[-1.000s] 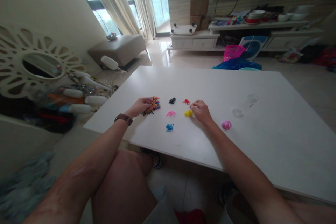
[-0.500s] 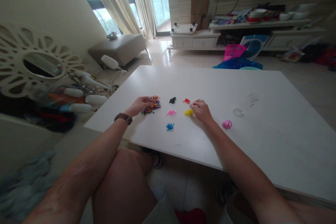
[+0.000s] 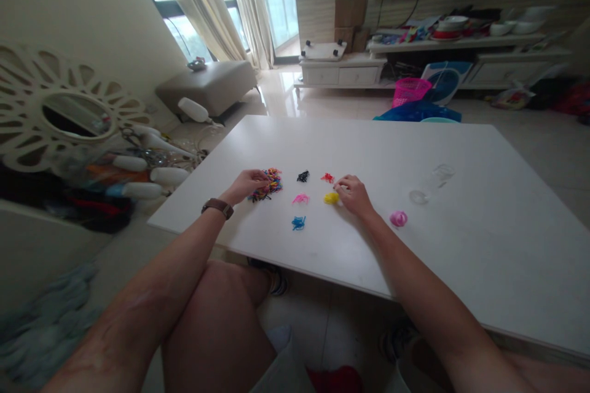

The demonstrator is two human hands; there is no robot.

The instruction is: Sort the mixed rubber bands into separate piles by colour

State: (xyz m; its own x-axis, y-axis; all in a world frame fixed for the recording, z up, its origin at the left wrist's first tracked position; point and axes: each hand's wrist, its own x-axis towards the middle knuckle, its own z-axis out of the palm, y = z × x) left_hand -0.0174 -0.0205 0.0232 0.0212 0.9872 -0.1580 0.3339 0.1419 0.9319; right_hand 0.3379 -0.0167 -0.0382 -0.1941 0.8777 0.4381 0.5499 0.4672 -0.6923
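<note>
My left hand (image 3: 249,184), a brown watch on its wrist, rests at the edge of a mixed pile of small coloured elastic bands (image 3: 273,180). Its fingers are closed together against the pile, and what they pinch is hidden. Just right of a yellow bunch of bands (image 3: 330,198) is my right hand (image 3: 354,194), thumb and fingertips pinched together; anything between them is too small to make out. Sorted by colour, black bands (image 3: 303,176), red bands (image 3: 327,177), pink bands (image 3: 300,198) and blue bands (image 3: 298,223) lie between my hands.
On the white table (image 3: 461,270), a pink roll-like bundle (image 3: 399,218) lies right of my right forearm. Beyond it are a clear round lid (image 3: 419,197) and a clear container (image 3: 443,174). A pink basket (image 3: 412,92) stands past the far edge. My knees are below the near edge.
</note>
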